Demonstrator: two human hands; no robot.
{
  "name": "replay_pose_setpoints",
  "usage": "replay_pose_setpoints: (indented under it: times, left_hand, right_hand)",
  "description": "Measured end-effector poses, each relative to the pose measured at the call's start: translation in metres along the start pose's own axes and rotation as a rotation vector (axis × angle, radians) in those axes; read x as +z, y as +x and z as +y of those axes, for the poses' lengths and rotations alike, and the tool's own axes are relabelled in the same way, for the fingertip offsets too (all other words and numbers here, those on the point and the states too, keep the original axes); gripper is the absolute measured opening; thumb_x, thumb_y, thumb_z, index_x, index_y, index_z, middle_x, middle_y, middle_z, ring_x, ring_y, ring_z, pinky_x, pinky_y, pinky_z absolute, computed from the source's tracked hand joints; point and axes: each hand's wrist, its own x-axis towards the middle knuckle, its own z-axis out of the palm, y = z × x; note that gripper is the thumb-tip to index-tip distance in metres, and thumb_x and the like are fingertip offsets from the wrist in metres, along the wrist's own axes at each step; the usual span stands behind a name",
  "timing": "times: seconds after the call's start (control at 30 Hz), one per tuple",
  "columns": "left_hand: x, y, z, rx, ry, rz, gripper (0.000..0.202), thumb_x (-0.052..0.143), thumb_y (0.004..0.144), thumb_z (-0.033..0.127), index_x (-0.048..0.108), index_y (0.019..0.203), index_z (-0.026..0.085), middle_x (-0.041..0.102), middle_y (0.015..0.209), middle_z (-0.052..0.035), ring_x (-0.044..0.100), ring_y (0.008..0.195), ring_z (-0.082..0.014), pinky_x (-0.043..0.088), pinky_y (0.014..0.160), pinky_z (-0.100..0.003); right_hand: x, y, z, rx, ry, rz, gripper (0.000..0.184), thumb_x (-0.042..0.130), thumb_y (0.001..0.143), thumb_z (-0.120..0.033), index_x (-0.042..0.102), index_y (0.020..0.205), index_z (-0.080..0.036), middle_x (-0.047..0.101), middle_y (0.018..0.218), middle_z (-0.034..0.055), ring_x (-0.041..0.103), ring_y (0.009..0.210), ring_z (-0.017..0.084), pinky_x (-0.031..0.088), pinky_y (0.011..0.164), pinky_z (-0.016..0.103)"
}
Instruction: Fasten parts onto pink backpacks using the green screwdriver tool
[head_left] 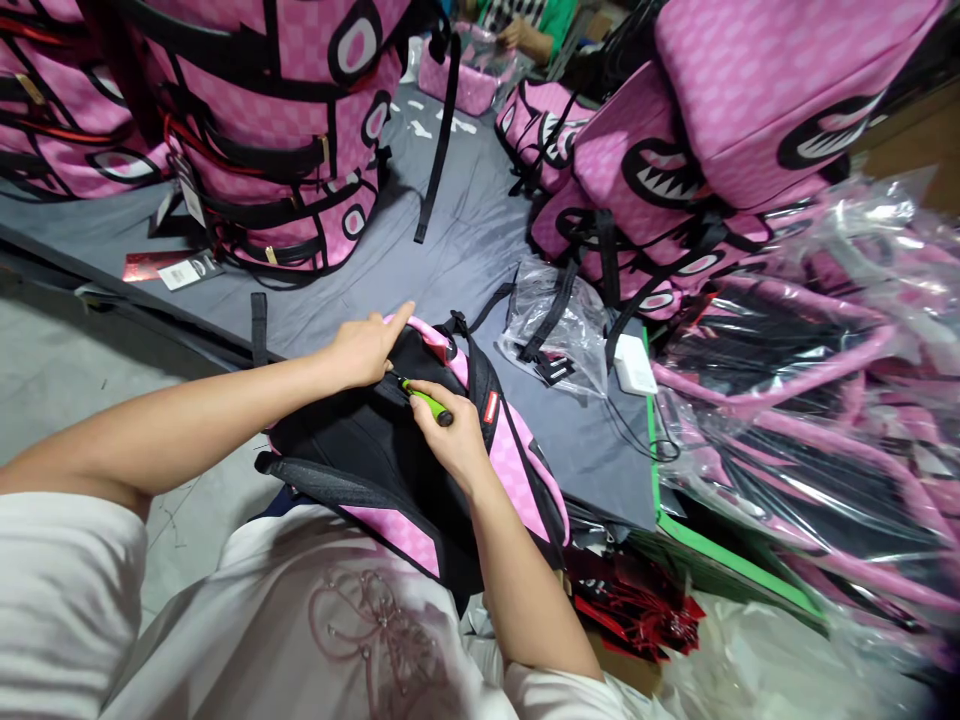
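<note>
Two hands on one pink-and-black backpack [517, 460], which lies at the bench [450, 250] edge beneath them. Left hand [367, 348]: loosely open, forefinger stretched, pressing the backpack's top rim. Right hand [450, 435]: clamped on one green-handled tool [426, 401], its tip on the black panel between both hands. Right of them: one clear plastic bag [570, 310], one white block [634, 365].

Backpack [360, 450] on table [465, 260] edge; stacked backpacks [285, 130] behind.
</note>
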Motion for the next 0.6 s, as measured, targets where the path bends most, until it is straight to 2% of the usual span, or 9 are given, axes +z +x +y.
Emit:
replay_pose_setpoints:
  times: [0.07,0.17,0.3,0.47,0.6]
  left_hand:
    - [-0.0004,0.0007,0.0003,-0.005,0.004,-0.006,0.094,0.063,0.090,0.034,0.001,0.161,0.026,0.060,0.127,-0.0170,0.066,0.109,-0.0305,0.051,0.086,-0.035]
    - [-0.0014,0.0014,0.0011,-0.028,0.022,-0.022,0.095,0.063,0.090,0.037,0.000,0.160,0.027,0.059,0.129,-0.0164,0.066,0.111,-0.0307,0.051,0.087,-0.035]
    - [-0.0019,0.0015,0.0016,-0.027,0.029,-0.030,0.095,0.062,0.090,0.038,0.000,0.160,0.027,0.059,0.130,-0.0165,0.066,0.111,-0.0312,0.051,0.087,-0.035]
    - [0.0002,0.0023,0.0006,-0.017,0.025,-0.010,0.095,0.064,0.090,0.036,0.002,0.161,0.024,0.058,0.130,-0.0186,0.066,0.110,-0.0326,0.051,0.086,-0.036]
    - [-0.0002,0.0024,0.0007,-0.014,0.018,-0.016,0.094,0.064,0.090,0.036,0.002,0.161,0.025,0.059,0.129,-0.0181,0.066,0.111,-0.0324,0.051,0.087,-0.036]
  right_hand:
    - [0.0022,0.0016,0.0019,0.017,-0.001,0.028,0.026,0.064,0.087,-0.028,0.071,0.112,-0.025,0.078,0.104,0.0028,0.075,0.092,0.022,0.056,0.090,0.036]
    - [0.0038,0.0039,0.0032,0.005,0.019,0.004,0.025,0.066,0.084,-0.027,0.070,0.109,-0.025,0.078,0.102,0.0023,0.075,0.094,0.022,0.057,0.089,0.034]
    - [0.0034,0.0039,0.0026,-0.007,0.022,-0.005,0.023,0.064,0.085,-0.023,0.072,0.107,-0.025,0.078,0.105,0.0028,0.075,0.095,0.022,0.057,0.091,0.035]
    - [0.0059,0.0038,0.0026,0.002,0.139,-0.018,0.028,0.062,0.082,-0.014,0.073,0.107,-0.023,0.078,0.108,0.0026,0.074,0.098,0.020,0.057,0.093,0.033]
    - [0.0091,0.0037,0.0015,0.034,0.080,0.028,0.028,0.062,0.082,-0.015,0.074,0.106,-0.024,0.078,0.107,0.0017,0.074,0.097,0.020,0.057,0.095,0.036]
